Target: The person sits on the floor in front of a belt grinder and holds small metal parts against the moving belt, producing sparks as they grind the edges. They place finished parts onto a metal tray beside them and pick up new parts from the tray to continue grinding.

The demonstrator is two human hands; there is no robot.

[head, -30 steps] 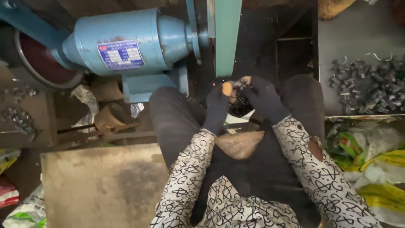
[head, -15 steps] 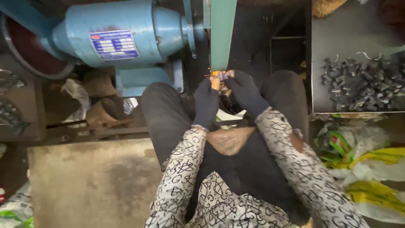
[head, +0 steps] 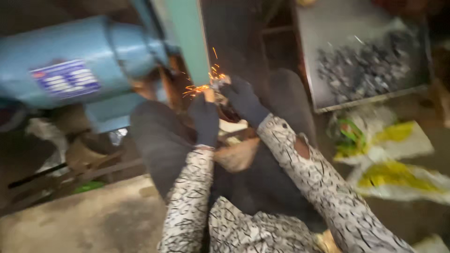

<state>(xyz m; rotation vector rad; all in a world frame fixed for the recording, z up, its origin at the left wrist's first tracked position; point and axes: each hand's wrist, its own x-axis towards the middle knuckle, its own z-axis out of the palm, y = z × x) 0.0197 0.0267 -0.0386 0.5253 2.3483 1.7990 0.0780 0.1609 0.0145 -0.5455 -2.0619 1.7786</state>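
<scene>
Presently both gloved hands, left hand (head: 205, 119) and right hand (head: 244, 99), clamp a small metal part (head: 216, 84) against the green sanding belt (head: 185, 37), steadying it as sparks (head: 206, 79) fly.

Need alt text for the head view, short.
Two gloved hands, left hand and right hand, press a small metal piece against a green sanding belt, throwing orange sparks. A blue motor sits left; a tray of metal parts right.

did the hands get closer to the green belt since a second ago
Yes. The left hand and right hand have pushed the small workpiece up against the green belt; sparks now fly there.
</scene>
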